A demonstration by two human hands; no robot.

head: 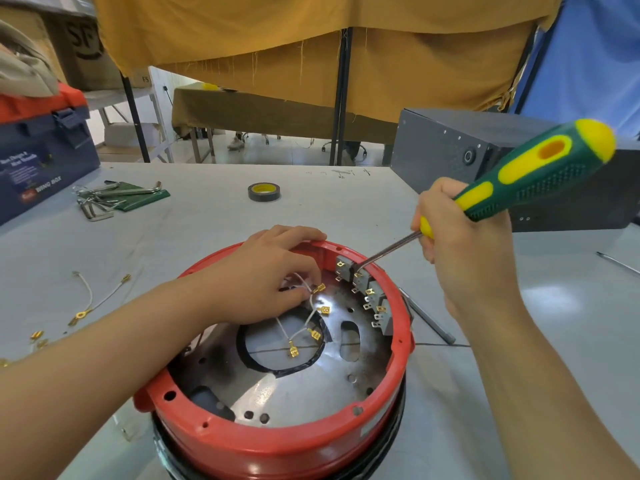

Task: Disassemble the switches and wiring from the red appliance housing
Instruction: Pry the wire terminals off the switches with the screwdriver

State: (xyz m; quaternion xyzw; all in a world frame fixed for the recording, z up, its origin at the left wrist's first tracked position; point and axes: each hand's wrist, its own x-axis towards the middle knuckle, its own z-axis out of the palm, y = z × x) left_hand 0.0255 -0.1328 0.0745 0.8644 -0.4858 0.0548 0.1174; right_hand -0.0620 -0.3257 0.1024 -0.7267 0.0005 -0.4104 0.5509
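**Me:** Switches [360, 285] sit in a row along the inside of the right wall of the red housing [277, 441], spade terminals facing inward. Housing is open side up on the grey table [207, 216], right in front of me.

**Q:** Hands?

**Me:** Right hand [464, 244] is clenched round the green-yellow screwdriver [526, 178]. Shaft runs down-left, tip at the second switch from the far end, just at its top edge by the rim. Left hand [266, 275] rests on the far rim, fingertips pinching the white wire bundle [304, 306] with brass spade connectors, held toward the centre.

**Q:** Key geometry?

**Me:** Switch row follows the wall curve, far to near. Right hand is the nearer one; the tip comes in from outside, over the rim. My guess: lever inward, toward the open middle of the base plate [311, 386].

**Q:** Room?

**Me:** Plenty inward. The rim boxes the shaft angle on the outside. Neighbouring switches touch or nearly so; a slip hits those terminals.

**Q:** Off the housing already?

**Me:** One wire link [86, 296] and loose brass terminals [36, 336] lie on the table, left.
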